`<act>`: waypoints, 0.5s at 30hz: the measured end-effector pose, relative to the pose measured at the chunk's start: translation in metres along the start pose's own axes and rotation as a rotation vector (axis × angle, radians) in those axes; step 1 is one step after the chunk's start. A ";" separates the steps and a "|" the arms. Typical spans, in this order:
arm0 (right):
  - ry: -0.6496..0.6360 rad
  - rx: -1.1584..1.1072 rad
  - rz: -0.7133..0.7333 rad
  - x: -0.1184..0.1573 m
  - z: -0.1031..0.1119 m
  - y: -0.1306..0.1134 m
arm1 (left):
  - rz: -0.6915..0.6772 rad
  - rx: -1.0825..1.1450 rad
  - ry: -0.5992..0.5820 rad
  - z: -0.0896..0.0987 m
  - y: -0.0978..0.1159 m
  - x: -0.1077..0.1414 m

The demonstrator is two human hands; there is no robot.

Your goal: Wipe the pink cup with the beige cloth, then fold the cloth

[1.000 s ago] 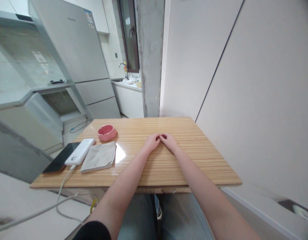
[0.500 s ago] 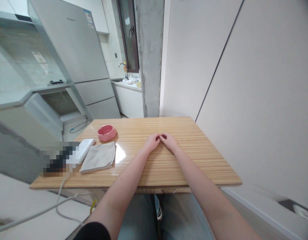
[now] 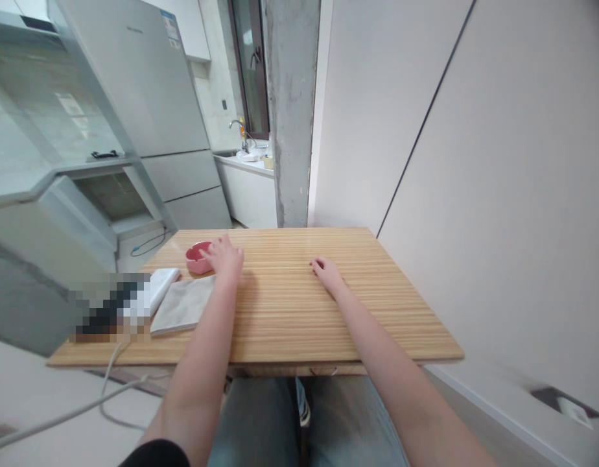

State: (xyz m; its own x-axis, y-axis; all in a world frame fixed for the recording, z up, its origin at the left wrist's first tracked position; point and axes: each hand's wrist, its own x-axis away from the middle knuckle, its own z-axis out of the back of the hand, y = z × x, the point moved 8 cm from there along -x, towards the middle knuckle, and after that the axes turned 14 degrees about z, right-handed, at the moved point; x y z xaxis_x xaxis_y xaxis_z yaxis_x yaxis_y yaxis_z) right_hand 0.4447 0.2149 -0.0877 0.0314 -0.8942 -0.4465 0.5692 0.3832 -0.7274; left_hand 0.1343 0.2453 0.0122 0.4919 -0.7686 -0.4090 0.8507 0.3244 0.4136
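My left hand (image 3: 224,256) is over the right side of a pink ashtray-like dish (image 3: 196,263), its fingers spread; whether they touch the rim I cannot tell. My right hand (image 3: 327,272) rests on the wooden table (image 3: 290,311) near its middle, fingers curled with the tips together and nothing visible in them. A folded grey cloth (image 3: 180,305) lies in front of the dish, partly covered by my left forearm.
Left of the cloth lie a white packet (image 3: 162,285) and a dark, blurred-out object (image 3: 109,308). A white cable (image 3: 80,410) runs off the table's front left. Behind are a fridge (image 3: 148,97) and a sink counter (image 3: 248,188); a white wall stands at the right.
My left hand has left my right hand, moved left to the pink dish and opened its fingers. The right hand stays in place. The view has shifted slightly.
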 end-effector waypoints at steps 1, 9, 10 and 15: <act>0.001 -0.003 -0.003 0.000 0.000 0.000 | 0.042 -0.069 -0.049 -0.002 -0.016 -0.009; 0.041 -0.063 -0.010 0.000 -0.001 0.002 | 0.016 -0.232 -0.281 -0.019 -0.055 -0.031; 0.058 -0.085 -0.028 0.001 -0.002 0.004 | -0.018 -0.233 -0.301 -0.018 -0.047 -0.027; 0.176 -0.159 -0.030 0.000 0.003 0.009 | -0.315 -0.148 -0.351 -0.010 0.034 0.036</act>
State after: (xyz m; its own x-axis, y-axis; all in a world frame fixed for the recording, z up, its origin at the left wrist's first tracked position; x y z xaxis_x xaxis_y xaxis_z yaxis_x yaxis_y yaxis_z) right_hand 0.4519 0.2176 -0.0927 -0.1349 -0.8569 -0.4976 0.4310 0.4015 -0.8081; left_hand 0.1827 0.2339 0.0036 0.1363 -0.9730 -0.1864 0.9777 0.1018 0.1837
